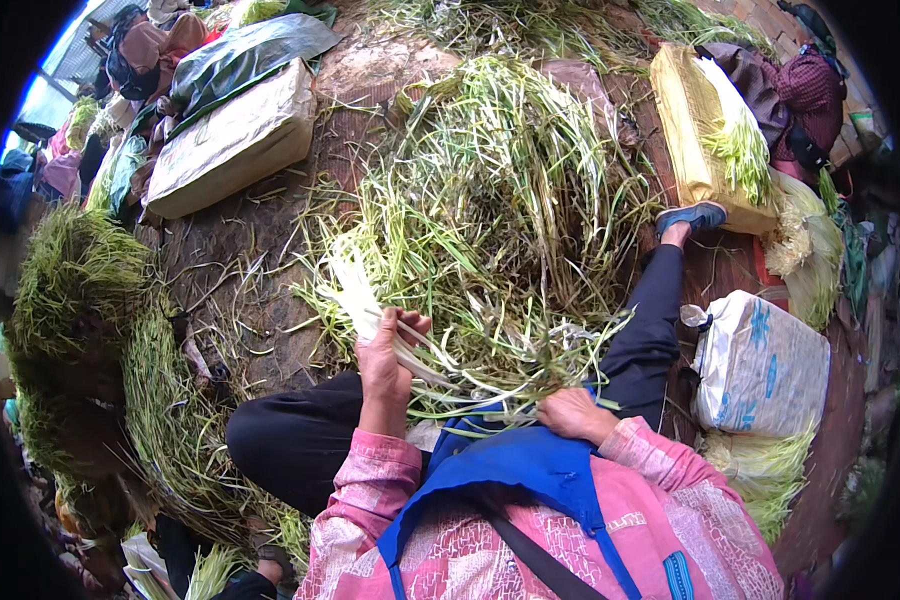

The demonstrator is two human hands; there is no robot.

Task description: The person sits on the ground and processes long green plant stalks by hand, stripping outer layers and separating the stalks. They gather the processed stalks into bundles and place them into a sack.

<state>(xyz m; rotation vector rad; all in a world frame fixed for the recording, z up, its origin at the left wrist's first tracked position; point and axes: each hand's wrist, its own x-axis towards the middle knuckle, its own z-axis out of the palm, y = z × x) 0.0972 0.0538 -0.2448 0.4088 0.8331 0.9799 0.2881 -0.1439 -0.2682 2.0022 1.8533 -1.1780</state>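
My left hand (388, 360) grips a small bunch of long pale stalks, perhaps garlic chives or green garlic. Their white ends (356, 281) fan out up and to the left, past my thumb. Thin green leaves trail from the hand across my lap to the right. My right hand (576, 414) is curled at the blue apron (510, 461), with leafy strands at its fingers; the fingertips are partly hidden. Just beyond my lap lies a large loose heap of green and yellowed stalks (487, 195).
A wrapped white bale (232, 142) lies at upper left, a yellow bale (686, 135) at upper right. To the right is a white sack (763, 364) above pale stalks (765, 472). More greens (172, 420) are piled left. Other people (806, 105) sit near the edges.
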